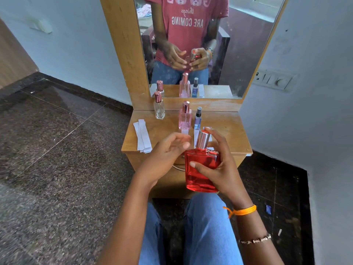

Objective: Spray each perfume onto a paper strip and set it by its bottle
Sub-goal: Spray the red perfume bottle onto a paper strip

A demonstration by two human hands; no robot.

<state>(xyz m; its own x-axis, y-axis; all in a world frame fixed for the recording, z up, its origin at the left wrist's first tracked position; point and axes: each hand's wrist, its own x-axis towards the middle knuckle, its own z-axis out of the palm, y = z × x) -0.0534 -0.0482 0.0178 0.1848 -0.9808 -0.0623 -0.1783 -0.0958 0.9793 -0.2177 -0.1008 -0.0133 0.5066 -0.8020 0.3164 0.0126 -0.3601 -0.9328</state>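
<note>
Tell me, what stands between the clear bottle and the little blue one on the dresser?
In the head view, the pink bottle stands between the clear bottle and the blue bottle.

1. Support surface: a small wooden dressing table (225, 123) at frame centre, its top scuffed, backed by a mirror panel.
2. Upper left of the tabletop: a clear bottle (159, 109) with a pink cap, upright, near the mirror base.
3. Left edge: a stack of white paper strips (142, 136), overlapping, the near ends overhanging the front edge.
4. Centre: a pink bottle (185, 117), upright, one strip (185, 131) lying in front of it.
5. Just right of it: a small blue spray bottle (198, 119), upright, another strip (196, 137) in front, partly hidden.
</note>
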